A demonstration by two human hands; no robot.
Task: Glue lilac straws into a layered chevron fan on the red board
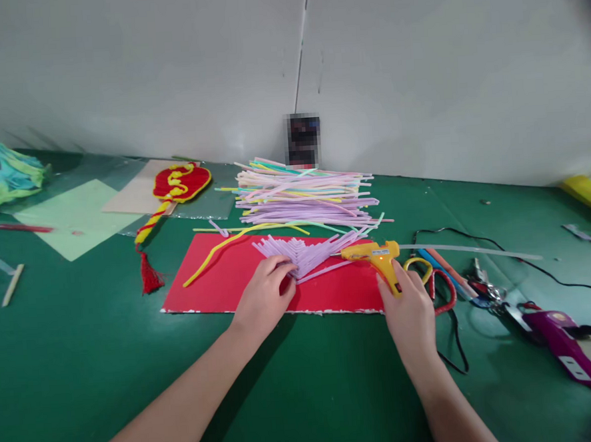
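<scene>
A V-shaped piece of lilac pipe cleaners (305, 255) lies on a red board (220, 293). Curled fingers of my left hand (267, 293) pinch its lower left edge; the exact contact is partly hidden. My right hand (411, 307) is closed round the handle of a yellow hot glue gun (370, 251), whose nozzle points left at the right side of the lilac piece. A long clear glue stick (470, 251) sticks out of the gun's back. One loose lilac stem lies below the nozzle, and a bent yellow pipe cleaner (212, 257) rests at the board's left.
Behind the board is a pile of pastel pipe cleaners (304, 197). A red and yellow fan-shaped ornament (180, 182) with a tassel lies left. Scissors (444, 288), keys (482, 279), a black cord (559, 278) and a purple tool (558, 345) are at right.
</scene>
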